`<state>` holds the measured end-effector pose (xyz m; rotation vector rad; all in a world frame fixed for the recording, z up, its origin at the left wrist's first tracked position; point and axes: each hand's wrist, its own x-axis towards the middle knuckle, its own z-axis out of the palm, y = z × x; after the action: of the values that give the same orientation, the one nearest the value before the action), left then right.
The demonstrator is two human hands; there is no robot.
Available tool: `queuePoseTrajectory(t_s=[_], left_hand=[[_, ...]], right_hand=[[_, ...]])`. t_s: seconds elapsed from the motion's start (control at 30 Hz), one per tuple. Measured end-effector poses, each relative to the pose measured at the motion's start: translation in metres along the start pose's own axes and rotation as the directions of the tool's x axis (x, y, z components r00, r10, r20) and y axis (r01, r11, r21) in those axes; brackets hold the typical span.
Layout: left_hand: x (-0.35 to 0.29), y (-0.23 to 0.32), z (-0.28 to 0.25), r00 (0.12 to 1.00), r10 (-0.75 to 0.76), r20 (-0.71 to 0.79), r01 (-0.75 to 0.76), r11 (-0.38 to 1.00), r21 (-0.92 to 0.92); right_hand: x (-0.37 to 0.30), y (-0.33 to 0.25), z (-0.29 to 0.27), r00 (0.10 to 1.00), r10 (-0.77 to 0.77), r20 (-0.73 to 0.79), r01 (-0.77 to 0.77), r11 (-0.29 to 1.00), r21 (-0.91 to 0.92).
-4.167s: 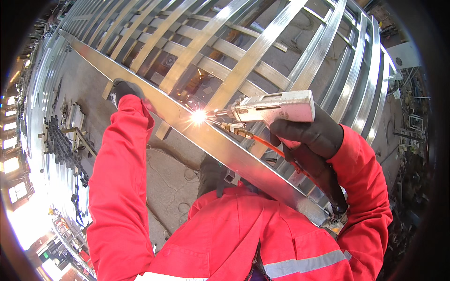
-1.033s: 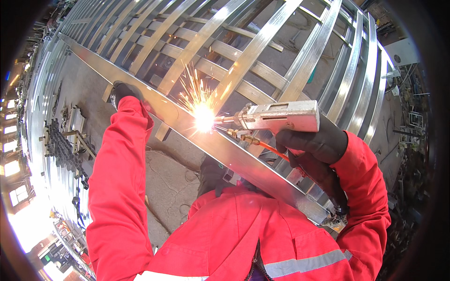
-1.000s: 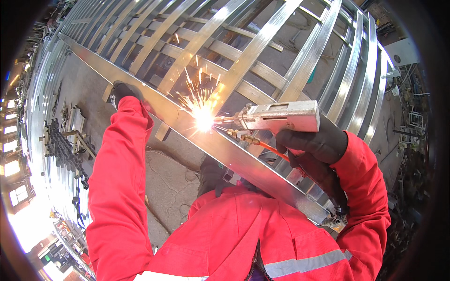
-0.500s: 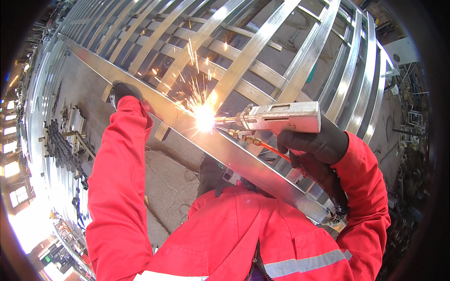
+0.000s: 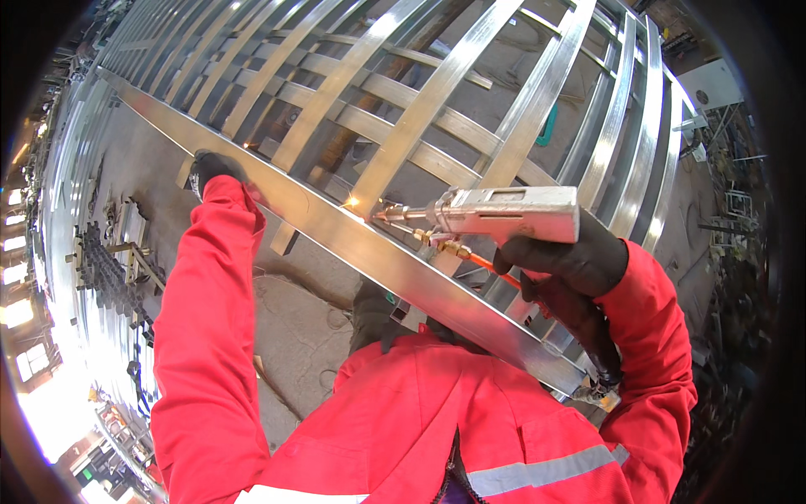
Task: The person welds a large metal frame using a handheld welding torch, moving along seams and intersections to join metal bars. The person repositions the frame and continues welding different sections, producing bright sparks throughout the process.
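Note:
A long, flat-faced metal beam [image 5: 403,265] crosses in front of me from upper left to lower right, edging a frame of shiny bars [image 5: 403,160]. In a black glove, my right hand [image 5: 575,260] is closed round the grip of a silver handheld welding gun [image 5: 508,212]. The gun's nozzle points left, its tip close to the beam where one bar meets it. A small orange glow [image 5: 353,202] shows there. My left hand [image 5: 217,170], also in a black glove, is closed on the beam's near edge farther left; its fingertips are partly hidden.
An orange hose [image 5: 487,265] runs from the gun's brass fittings down past my right hand. Stacked dark tubes [image 5: 105,265] lie on the floor at left, near long bright metal lengths. Behind the frame at right stands a white panel [image 5: 709,84].
The bright flash and spray of sparks at the nozzle have died down to a small glow. The gun has barely shifted, and both hands keep their holds.

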<state>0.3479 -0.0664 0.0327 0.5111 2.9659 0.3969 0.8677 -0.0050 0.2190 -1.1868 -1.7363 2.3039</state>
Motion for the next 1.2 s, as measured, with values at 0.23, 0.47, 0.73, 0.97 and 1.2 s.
queuePoseTrajectory(t_s=[0.23, 0.47, 0.73, 0.97, 1.2], left_hand=[[0.088, -0.084, 0.060, 0.975, 0.038, -0.219, -0.080, 0.979, -0.186], [0.043, -0.035, 0.024, 0.984, 0.171, -0.057, -0.152, 0.958, 0.244], [0.000, -0.003, -0.012, 0.978, -0.139, 0.154, 0.161, 0.976, -0.148], [0.015, 0.002, -0.007, 0.992, -0.078, 0.095, 0.055, 0.972, 0.227], [0.000, 0.004, -0.011, 0.976, -0.088, 0.200, 0.065, 0.991, 0.119]], right_hand=[[-0.062, 0.004, -0.022, 0.981, 0.167, -0.097, -0.161, 0.985, 0.064], [-0.081, 0.041, -0.033, 0.975, 0.222, -0.014, -0.222, 0.975, 0.003], [-0.066, 0.042, -0.027, 0.990, 0.141, -0.025, -0.140, 0.989, 0.045], [-0.065, 0.041, -0.029, 0.980, 0.198, -0.034, -0.197, 0.979, 0.048], [-0.064, 0.037, -0.031, 0.972, 0.234, -0.022, -0.232, 0.971, 0.063]])
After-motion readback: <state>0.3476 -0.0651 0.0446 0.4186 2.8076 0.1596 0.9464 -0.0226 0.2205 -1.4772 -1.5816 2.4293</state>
